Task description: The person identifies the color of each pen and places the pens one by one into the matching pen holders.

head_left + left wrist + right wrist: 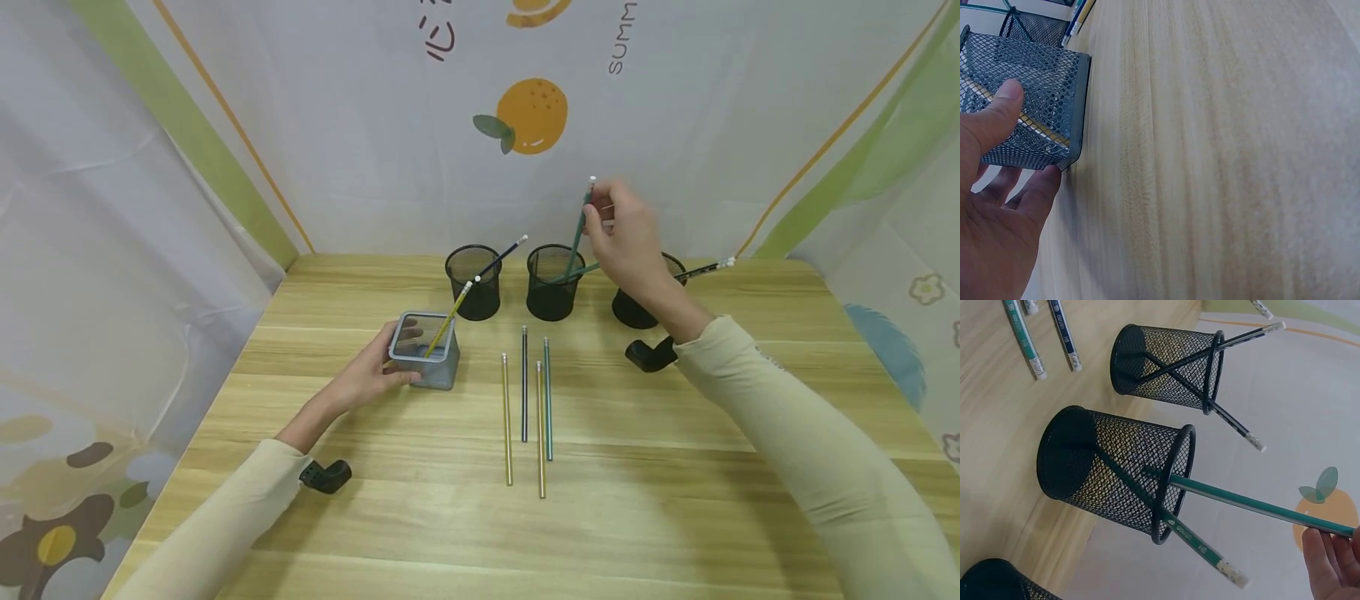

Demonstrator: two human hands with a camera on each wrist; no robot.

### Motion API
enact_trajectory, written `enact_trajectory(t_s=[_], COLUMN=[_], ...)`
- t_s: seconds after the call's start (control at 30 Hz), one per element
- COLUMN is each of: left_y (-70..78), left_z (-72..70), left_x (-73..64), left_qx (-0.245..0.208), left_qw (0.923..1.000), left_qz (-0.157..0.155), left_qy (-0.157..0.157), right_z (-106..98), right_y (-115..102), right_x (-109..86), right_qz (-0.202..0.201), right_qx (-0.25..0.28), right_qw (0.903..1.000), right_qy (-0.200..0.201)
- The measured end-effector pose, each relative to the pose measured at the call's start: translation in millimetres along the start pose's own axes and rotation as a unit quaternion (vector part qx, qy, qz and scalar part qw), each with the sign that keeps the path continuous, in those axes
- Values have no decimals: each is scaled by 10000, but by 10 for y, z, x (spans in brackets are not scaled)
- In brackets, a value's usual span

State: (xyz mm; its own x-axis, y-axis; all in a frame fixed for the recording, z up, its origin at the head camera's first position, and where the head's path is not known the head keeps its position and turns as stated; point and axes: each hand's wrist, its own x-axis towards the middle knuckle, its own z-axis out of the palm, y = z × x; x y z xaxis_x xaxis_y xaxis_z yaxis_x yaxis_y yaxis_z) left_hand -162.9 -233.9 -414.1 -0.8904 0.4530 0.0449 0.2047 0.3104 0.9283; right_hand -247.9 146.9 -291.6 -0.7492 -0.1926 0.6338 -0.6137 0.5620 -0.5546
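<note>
My right hand [626, 237] pinches a green pencil [578, 233] near its white eraser end. The pencil's lower part is inside the middle black mesh cup [551, 300], where another green pencil [1200, 547] leans against the rim. My left hand [363, 379] grips a grey square mesh pencil holder [442, 371] by its side, thumb and fingers on different faces. A yellow pencil [450, 321] leans inside this holder. In the left wrist view the thumb presses the mesh, and the holder's base edge lies close to the tabletop.
A left black cup [476, 302] holds dark blue pencils; a right one [633, 310], partly behind my right arm, holds black pencils. Several pencils lie on the wooden table [435, 517], among them a dark blue pencil [524, 392] and a yellow pencil [507, 425]. A printed curtain [375, 150] hangs behind.
</note>
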Motion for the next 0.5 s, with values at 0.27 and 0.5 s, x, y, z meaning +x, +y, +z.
enact_trajectory(t_s=[0.27,0.5], left_y=[3,2], left_z=[1,1], left_x=[0,-1], left_qx=[-21,19], left_qw=[10000,10000], left_qz=[31,-17], left_qy=[-5,6], right_z=[4,-26], right_y=[12,7], right_x=[-12,-16], right_qz=[157,664], right_qx=[66,408], right_qw=[9997,9960], right_qy=[-154,-426])
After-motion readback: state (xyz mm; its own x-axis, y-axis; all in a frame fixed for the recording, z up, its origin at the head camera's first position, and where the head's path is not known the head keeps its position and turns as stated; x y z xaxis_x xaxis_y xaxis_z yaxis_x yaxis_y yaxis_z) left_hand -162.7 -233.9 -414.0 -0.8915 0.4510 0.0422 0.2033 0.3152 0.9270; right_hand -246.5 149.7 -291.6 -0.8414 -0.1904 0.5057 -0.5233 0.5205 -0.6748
